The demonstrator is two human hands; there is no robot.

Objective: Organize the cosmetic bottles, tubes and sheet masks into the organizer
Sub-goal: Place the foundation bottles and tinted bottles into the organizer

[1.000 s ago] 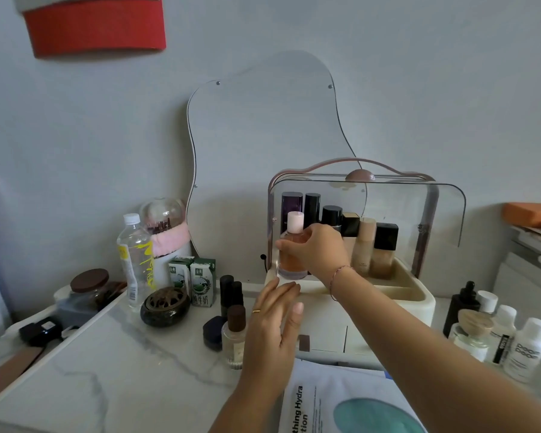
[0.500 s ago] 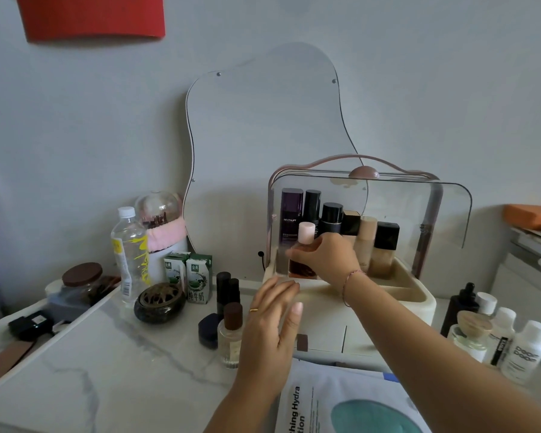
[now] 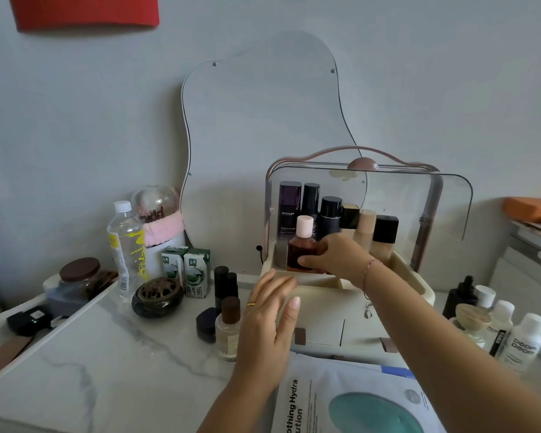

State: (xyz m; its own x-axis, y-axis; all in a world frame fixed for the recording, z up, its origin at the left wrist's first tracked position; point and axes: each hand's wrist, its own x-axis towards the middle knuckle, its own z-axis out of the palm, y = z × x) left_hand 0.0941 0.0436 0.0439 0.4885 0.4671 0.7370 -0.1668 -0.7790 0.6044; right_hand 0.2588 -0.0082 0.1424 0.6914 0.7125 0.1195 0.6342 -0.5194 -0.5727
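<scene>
a wavy-edged mirror [image 3: 256, 135] is against the grey wall. on the marble tabletop [image 3: 107, 354] stand a clear water bottle [image 3: 126, 245], two green milk cartons [image 3: 186, 270] side by side, and a dark round incense burner [image 3: 157, 296] just beside them. a brown-lidded jar [image 3: 78, 276] sits farther left.

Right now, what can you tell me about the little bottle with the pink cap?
The pink-capped bottle is small and see-through, plastic or glass, with reddish-brown liquid inside and a pale pink round cap. It stands upright at the front left of the organizer, in its top tray, just in front of a tall purple bottle. The right hand grips its lower side, and the tray's rim hides its base.
</scene>
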